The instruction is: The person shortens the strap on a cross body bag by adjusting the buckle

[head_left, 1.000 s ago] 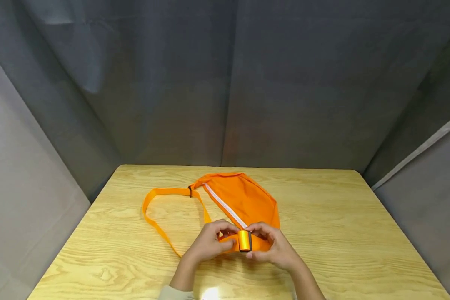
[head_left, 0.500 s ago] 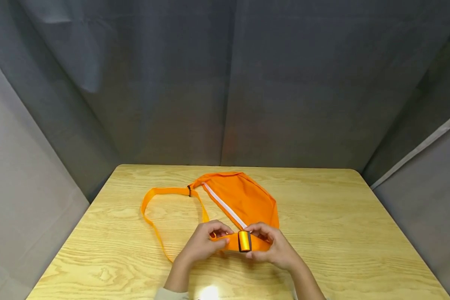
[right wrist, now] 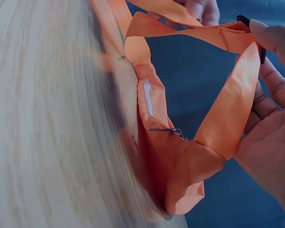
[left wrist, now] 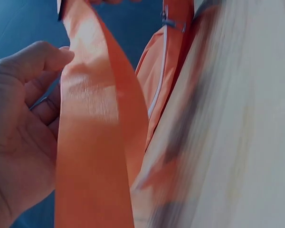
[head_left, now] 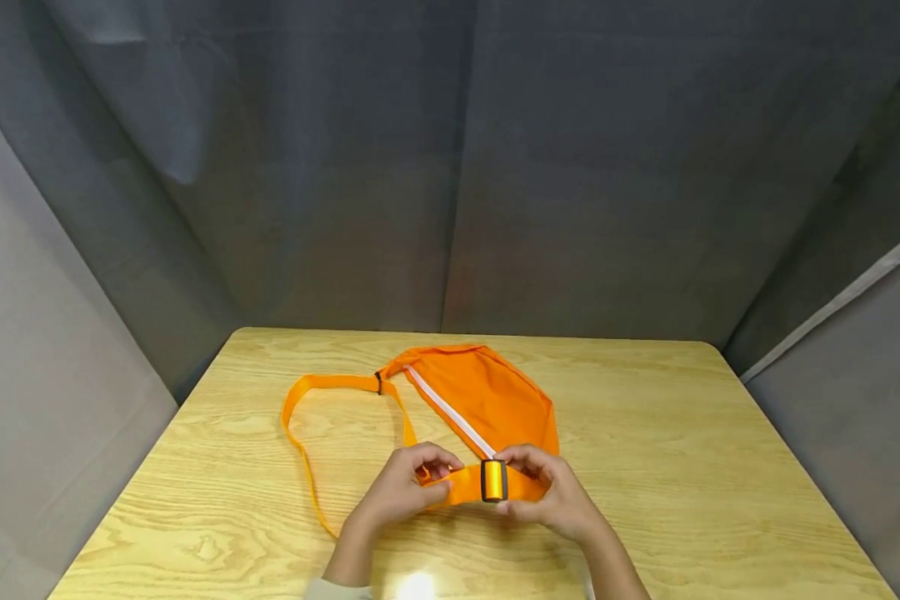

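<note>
An orange sling bag (head_left: 495, 392) with a white zipper lies at the middle of the table. In front of it, my right hand (head_left: 555, 492) pinches the black slide buckle (head_left: 494, 481) on the bag's strap, thumb below and fingers above. My left hand (head_left: 405, 483), to the left of the buckle, pinches the flat orange strap (head_left: 461, 486) between thumb and fingers. In the left wrist view the strap (left wrist: 92, 142) runs down past the palm. The right wrist view shows the buckle (right wrist: 263, 54) at the thumb tip, with the strap stretched away from it on both sides.
The rest of the strap (head_left: 337, 382) loops over the wooden table (head_left: 682, 467) to the left, with a small black ring (head_left: 378, 382) near the bag's far corner. Dark grey curtains (head_left: 345, 167) hang behind the table, and lighter panels (head_left: 37, 333) stand at the sides.
My left hand has shifted left, so more strap shows between it and the buckle. The buckle has moved slightly right, and the loose loop's near end has slid left and nearer.
</note>
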Demonstrator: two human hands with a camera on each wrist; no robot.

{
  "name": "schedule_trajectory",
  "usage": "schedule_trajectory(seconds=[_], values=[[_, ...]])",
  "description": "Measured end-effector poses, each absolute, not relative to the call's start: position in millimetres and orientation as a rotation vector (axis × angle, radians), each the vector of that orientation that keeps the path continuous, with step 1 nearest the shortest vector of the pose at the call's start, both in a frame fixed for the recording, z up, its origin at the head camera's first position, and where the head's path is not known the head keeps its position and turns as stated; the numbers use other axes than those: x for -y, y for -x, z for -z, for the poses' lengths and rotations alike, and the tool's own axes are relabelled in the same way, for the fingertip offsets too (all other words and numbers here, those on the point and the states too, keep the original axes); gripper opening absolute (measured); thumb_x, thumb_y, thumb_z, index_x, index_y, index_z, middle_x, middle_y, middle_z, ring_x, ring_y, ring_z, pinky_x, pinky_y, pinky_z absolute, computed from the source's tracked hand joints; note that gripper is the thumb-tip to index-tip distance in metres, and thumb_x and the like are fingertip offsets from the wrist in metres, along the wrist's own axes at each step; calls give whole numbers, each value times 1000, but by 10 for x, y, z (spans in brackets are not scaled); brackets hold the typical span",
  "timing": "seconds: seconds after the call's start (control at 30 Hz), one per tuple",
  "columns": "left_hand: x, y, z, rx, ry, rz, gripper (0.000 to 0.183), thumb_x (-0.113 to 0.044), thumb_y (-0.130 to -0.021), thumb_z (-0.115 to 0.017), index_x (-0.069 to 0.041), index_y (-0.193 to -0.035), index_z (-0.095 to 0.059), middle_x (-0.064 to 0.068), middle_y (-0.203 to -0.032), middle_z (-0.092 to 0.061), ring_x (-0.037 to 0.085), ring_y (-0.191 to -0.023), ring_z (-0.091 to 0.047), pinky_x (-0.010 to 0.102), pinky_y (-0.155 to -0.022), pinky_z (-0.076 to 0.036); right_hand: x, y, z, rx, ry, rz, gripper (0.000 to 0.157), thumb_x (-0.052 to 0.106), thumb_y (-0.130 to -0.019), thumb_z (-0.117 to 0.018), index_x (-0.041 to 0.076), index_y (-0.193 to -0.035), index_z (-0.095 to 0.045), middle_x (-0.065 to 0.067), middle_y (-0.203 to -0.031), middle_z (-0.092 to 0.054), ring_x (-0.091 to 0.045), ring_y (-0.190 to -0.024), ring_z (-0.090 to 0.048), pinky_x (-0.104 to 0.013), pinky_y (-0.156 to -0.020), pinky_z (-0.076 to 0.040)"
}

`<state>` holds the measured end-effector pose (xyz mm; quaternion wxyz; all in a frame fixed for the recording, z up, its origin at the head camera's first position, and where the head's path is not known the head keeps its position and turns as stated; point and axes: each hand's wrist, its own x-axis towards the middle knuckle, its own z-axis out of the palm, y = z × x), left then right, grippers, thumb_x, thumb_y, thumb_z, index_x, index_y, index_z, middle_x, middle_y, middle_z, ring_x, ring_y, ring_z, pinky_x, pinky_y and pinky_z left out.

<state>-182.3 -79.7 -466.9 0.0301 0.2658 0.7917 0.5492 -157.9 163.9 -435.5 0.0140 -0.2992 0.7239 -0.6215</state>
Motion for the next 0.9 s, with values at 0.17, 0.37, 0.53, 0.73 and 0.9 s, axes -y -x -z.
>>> schedule_trajectory(seconds=[0.17,0.37,0.53,0.73,0.9], values=[[691,1822,4653,-2430,-863,-1696,19,-8,-81,-68,-19,-97,-68,0,-86,-62,12,-76,-56,29,-66,-47,-1626,1562,4368,-2205,968,1952,42,-8,-70,-74,-6,-108,-57,-20,-99,-61,-23,-84,-57,-33,-75,-48],[695,1822,4612,-2425,-842,-1690,16,-5,-83,-67,-16,-95,-68,-5,-82,-60,12,-73,-54,27,-64,-46,-1639,1557,4358,-2228,930,1923,43,-9,-68,-75,-5,-108,-58,-20,-101,-62,-21,-84,-58,-32,-74,-50],[750,1833,4605,-2426,-832,-1672,13,-7,-84,-67,-17,-94,-68,-5,-81,-60,12,-72,-53,27,-64,-45,-1639,1561,4344,-2281,893,1856,46,-6,-67,-77,-4,-109,-59,-19,-102,-63,-20,-83,-59,-33,-73,-51],[710,1819,4594,-2470,-921,-1665,28,-8,-76,-74,-19,-101,-68,-4,-88,-61,14,-79,-55,33,-69,-46,-1637,1554,4318,-2314,855,1855,46,-3,-68,-79,-3,-109,-60,-14,-105,-63,-21,-86,-58,-32,-76,-49],[601,1756,4533,-2519,-929,-1626,48,-19,-65,-86,-20,-109,-66,-7,-103,-58,21,-97,-52,42,-80,-44,-1632,1567,4319,-2320,839,1819,45,2,-71,-79,-1,-111,-60,-12,-106,-63,-23,-88,-58,-30,-77,-49]])
